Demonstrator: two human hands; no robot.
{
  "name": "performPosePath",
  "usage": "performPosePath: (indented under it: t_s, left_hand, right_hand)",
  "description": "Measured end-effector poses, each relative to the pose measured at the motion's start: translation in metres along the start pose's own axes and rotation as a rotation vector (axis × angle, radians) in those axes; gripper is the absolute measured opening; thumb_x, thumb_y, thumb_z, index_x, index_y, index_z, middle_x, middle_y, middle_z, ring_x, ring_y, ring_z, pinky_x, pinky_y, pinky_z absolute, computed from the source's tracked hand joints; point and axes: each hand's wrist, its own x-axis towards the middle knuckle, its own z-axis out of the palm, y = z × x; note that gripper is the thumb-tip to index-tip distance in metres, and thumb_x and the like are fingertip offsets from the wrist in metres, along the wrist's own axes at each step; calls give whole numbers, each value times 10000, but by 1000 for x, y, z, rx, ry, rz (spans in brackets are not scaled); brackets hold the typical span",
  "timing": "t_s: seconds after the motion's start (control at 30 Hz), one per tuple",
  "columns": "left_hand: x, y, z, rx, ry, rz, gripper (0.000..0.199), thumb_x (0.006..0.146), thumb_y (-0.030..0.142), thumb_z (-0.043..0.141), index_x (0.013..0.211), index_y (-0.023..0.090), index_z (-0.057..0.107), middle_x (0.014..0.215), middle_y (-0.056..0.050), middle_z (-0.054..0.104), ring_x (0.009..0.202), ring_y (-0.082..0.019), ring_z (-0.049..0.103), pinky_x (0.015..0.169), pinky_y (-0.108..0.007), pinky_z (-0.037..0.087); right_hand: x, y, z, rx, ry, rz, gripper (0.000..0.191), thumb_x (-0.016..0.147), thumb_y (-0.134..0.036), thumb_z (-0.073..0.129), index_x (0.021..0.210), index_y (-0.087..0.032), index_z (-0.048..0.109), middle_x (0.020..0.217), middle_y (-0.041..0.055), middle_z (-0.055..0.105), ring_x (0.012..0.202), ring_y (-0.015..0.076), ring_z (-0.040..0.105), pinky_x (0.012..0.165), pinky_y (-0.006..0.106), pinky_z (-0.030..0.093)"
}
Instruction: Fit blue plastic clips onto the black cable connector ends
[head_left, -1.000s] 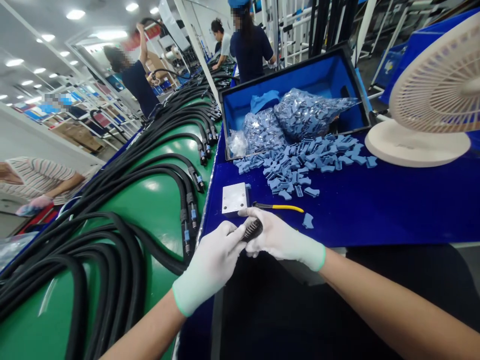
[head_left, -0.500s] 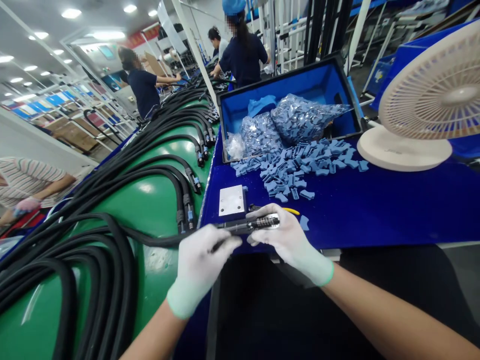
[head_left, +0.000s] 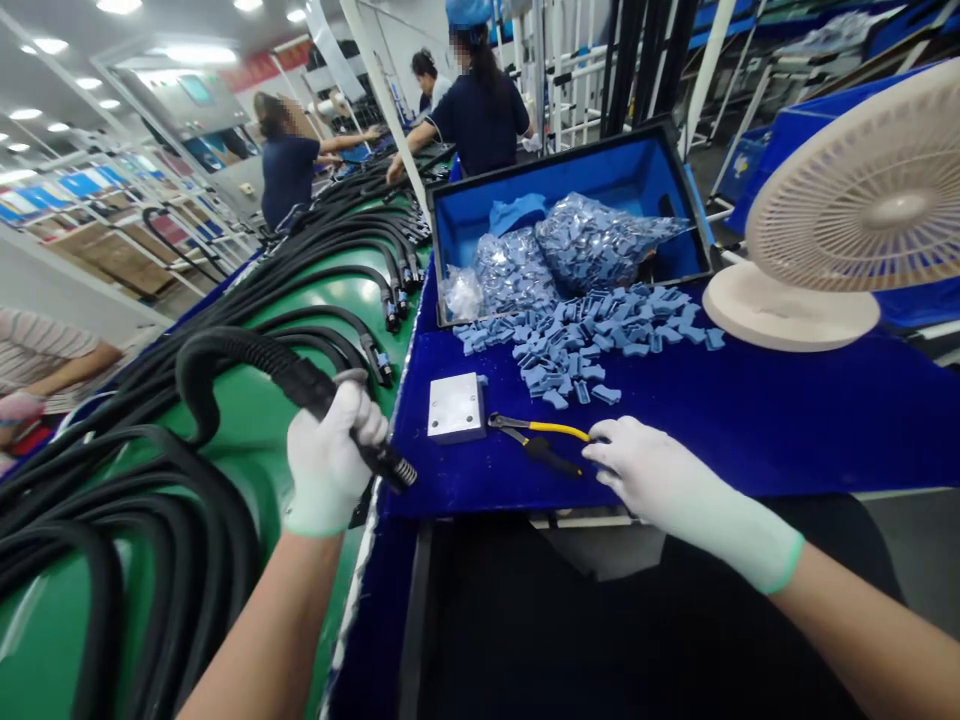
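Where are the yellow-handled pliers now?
The yellow-handled pliers lie on the blue bench, between the metal plate and the right hand, in the head view.

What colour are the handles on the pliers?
The pliers have one yellow handle and one black handle, shown clearly in the head view.

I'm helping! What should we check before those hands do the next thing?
1. White-gloved left hand holds the thick black cable tightly: ok.
2. Black coiled cable end touches nothing: cannot tell.
3. White-gloved right hand touches the yellow-handled pliers: cannot tell, fingertips are right beside them.
4. Pliers lie flat on the dark blue table: ok.
5. Square silver metal plate sits apart from the pliers: ok.
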Motion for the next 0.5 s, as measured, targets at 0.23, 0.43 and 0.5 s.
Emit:
performPosePath:
  t_s: [0.23,0.43,0.5]
  left_hand:
    - [59,-17,19,153,-6,225,243,868,314,750,1045,175,659,582,64,432,479,-97,415,498,-245,416]
    - [58,-39,23,247,-21,198,275,868,329,728,1060,148,651,566,59,476,464,-108,433,491,-253,423]
    - [57,-44,24,332,51,199,270,870,358,713,1050,167,645,579,55,500,469,-114,451,492,-250,423]
  right_hand:
    - [6,16,-8,182,-78,213,207,824,-301,745,1007,-209,709,1016,61,672,768,210,654,709,343,497]
    - [13,19,-24,358,-13,168,186,845,-260,679,1022,-224,725,1066,59,722,936,235,692,846,357,530]
    - [22,13,-30,379,-4,122,238,883,-319,663,1092,-229,733,1100,62,732,960,242,701,858,359,535]
